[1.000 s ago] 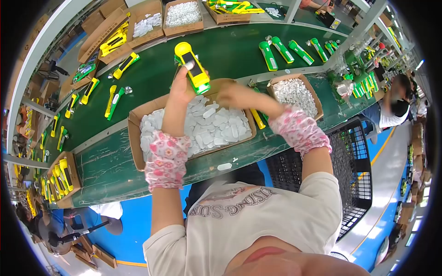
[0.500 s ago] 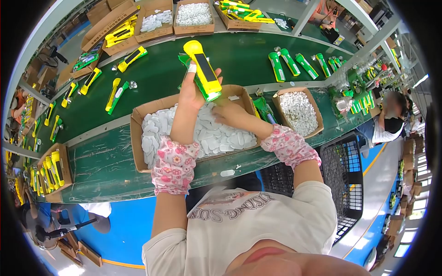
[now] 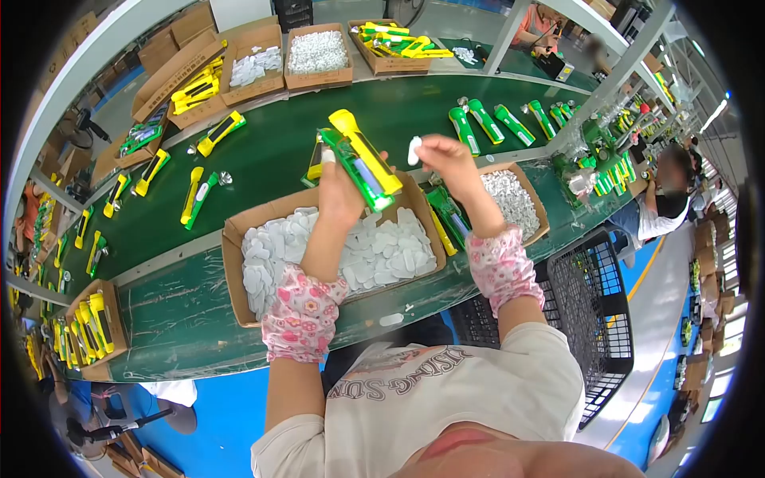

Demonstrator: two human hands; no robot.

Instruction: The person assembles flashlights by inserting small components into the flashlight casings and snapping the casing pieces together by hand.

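Observation:
My left hand (image 3: 339,199) is closed round yellow-and-green flashlight housings (image 3: 368,153), tilted above a cardboard box. A yellow shell lies along one side of the bundle and a green one faces me; how many pieces it holds I cannot tell. To the right, my right hand (image 3: 451,162) pinches a white oval plastic piece (image 3: 414,150) between thumb and fingers, apart from the housings. Below both hands, the cardboard box (image 3: 232,275) is full of similar white oval pieces (image 3: 390,248). Green and yellow housings (image 3: 448,217) stand just right of that box.
Beyond the box runs a green conveyor belt (image 3: 271,137) with flashlights spread along it. A carton of small white parts (image 3: 510,199) stands at right, a carton of yellow housings (image 3: 96,323) at left. A black crate (image 3: 590,319) sits beside me. A co-worker (image 3: 665,199) sits farther right.
My right hand has come up out of the box and moved right, now with a white oval piece. The housings in my left hand have turned, showing more of the green side.

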